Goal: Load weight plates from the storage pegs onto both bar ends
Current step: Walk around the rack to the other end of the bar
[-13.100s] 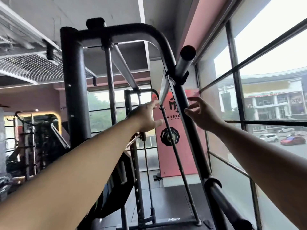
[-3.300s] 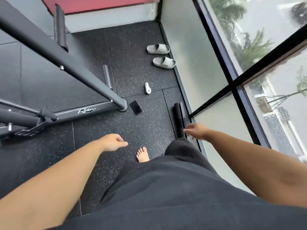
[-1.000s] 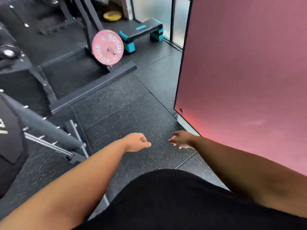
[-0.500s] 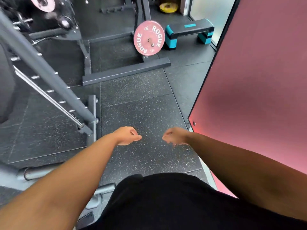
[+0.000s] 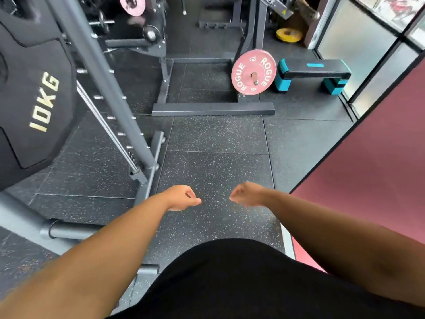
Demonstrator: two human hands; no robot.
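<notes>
The black plate marked "10KG" fills the left of the frame, and the left edge cuts it off, so whatever carries it cannot be seen. A slanted grey upright of the machine crosses in front of its right side, with a thin chrome rod running beside the upright down to the floor. At the top edge a second pink plate shows only in part and is blurred. The clearest plate is the pink ROGUE plate in the upper middle. It hangs upright on a short peg low on a dark rack, just left of a black and teal step platform. A yellow plate lies further back in the upper right, too small to read. In the lower left a grey tube sticks out level near the floor; its far end is hidden behind the left forearm. Both arms reach forward over the speckled floor in the lower middle of the frame. The left hand and the right hand hang near each other, apart, with fingers loosely curled, and neither holds anything. Black clothing covers the bottom of the frame, and a dull red wall panel takes up the right side.
</notes>
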